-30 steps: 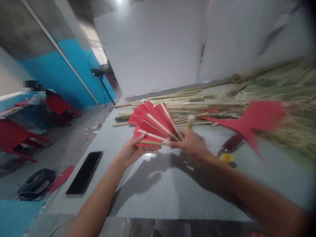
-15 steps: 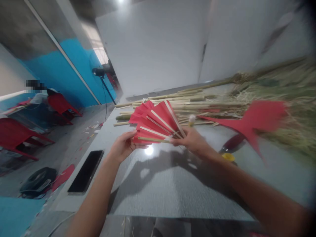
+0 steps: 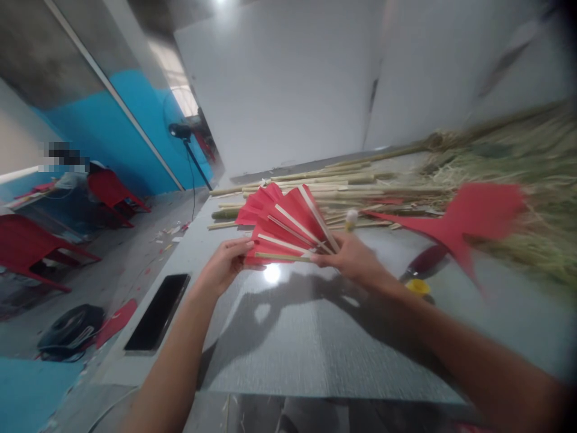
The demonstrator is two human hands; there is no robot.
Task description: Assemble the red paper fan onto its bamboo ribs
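Between my hands, above the grey table (image 3: 288, 349), is a spread red paper fan (image 3: 288, 225) with several pale wooden ribs. My right hand (image 3: 354, 255) grips the gathered base of the ribs, thumb pressed along them. At the fan's left edge, my left hand (image 3: 228, 261) pinches the red paper between thumb and fingers. Another pleated red paper piece (image 3: 259, 204) shows behind the fan; whether the two are joined I cannot tell. A white-tipped small object (image 3: 351, 218) stands just beyond my right hand.
Bamboo sticks (image 3: 315, 180) and straw (image 3: 518, 162) lie along the back. To the right are a red paper cutout (image 3: 460, 219), a dark-handled tool (image 3: 426, 261) and a yellow cap (image 3: 418, 287). A phone (image 3: 157, 313) rests at left. A person (image 3: 72, 177) sits beyond, near red chairs (image 3: 115, 192).
My left fingers have shifted slightly along the fan's left edge, with the thumb now higher on the paper. My right hand keeps its hold, and the fan has barely moved.
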